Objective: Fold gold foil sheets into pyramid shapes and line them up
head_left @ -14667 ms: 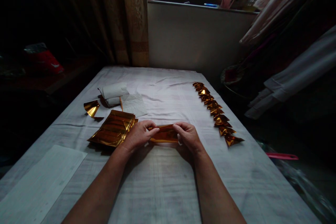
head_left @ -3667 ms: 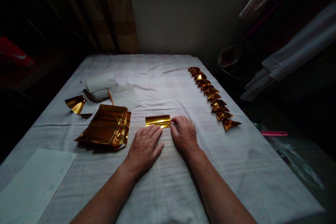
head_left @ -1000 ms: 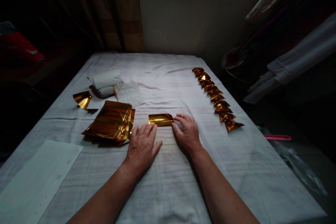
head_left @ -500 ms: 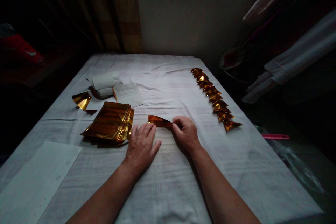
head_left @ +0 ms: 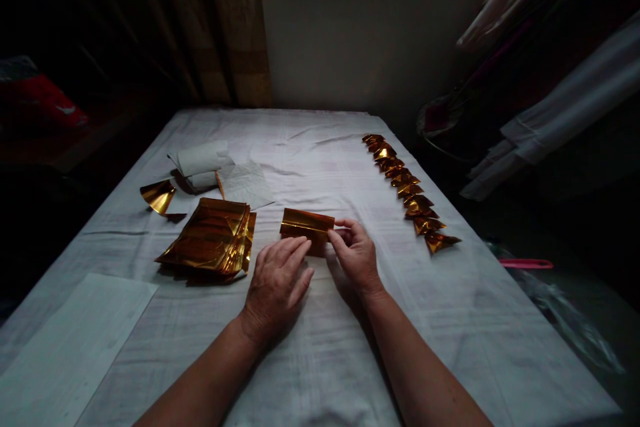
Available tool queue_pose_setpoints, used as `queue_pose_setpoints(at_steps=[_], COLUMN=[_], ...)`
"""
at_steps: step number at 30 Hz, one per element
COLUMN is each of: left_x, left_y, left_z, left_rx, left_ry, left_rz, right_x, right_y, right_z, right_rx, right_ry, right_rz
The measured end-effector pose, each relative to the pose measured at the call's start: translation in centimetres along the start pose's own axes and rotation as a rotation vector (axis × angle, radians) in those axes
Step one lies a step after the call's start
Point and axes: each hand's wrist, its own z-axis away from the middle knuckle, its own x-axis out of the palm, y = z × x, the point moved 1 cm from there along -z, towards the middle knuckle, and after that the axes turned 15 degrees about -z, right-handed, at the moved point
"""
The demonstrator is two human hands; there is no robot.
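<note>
A folded gold foil strip (head_left: 306, 223) is held a little above the white cloth at the middle of the table (head_left: 320, 320). My right hand (head_left: 355, 255) pinches its right end between thumb and fingers. My left hand (head_left: 277, 283) lies flat on the cloth, fingers stretched out and apart, with the fingertips just below the strip's left half. A stack of gold foil sheets (head_left: 213, 239) lies to the left of my left hand. A row of several folded gold pieces (head_left: 407, 190) runs diagonally along the right side.
Rolled and flat white paper (head_left: 210, 167) and a curled gold scrap (head_left: 159, 195) lie at the far left. A pale sheet (head_left: 65, 340) covers the near left corner. Curtains and a wall stand behind; hanging clothes and a pink object (head_left: 525, 263) are off the right edge.
The strip lay flat on the cloth a second ago; my right hand has lifted and tilted it up by its right end. My left hand has stayed flat, shifting slightly right.
</note>
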Motion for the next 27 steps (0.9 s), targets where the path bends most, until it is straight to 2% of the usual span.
queue_pose_setpoints(at_steps=[7,13,16,19,24,27], left_x=[0.0,0.4,0.7,0.9,0.9,0.7], left_y=[0.4,0.3,0.2,-0.1,-0.7,-1.0], left_z=[0.0,0.3,0.4,0.4,-0.1,-0.7], left_rx=[-0.004,-0.056,-0.111,-0.214,-0.561,-0.711], left_ry=[0.023,0.016,0.018,0.031,0.010,0.027], left_rz=[-0.015,0.034,0.107,0.231,0.550,0.781], right_x=[1.1,1.8,1.9,1.9,2.2,2.6], right_y=[-0.7,-1.6,-1.8,-1.8,-1.9,-2.0], right_z=[0.9,1.8,2.0,2.2,2.6,2.9], right_rx=[0.051,-0.068,-0.115,-0.166,-0.311,-0.351], right_ry=[-0.025,-0.087,-0.179,-0.278,-0.363,-0.417], right_rz=[-0.151,-0.086,-0.048,-0.007,0.121,0.171])
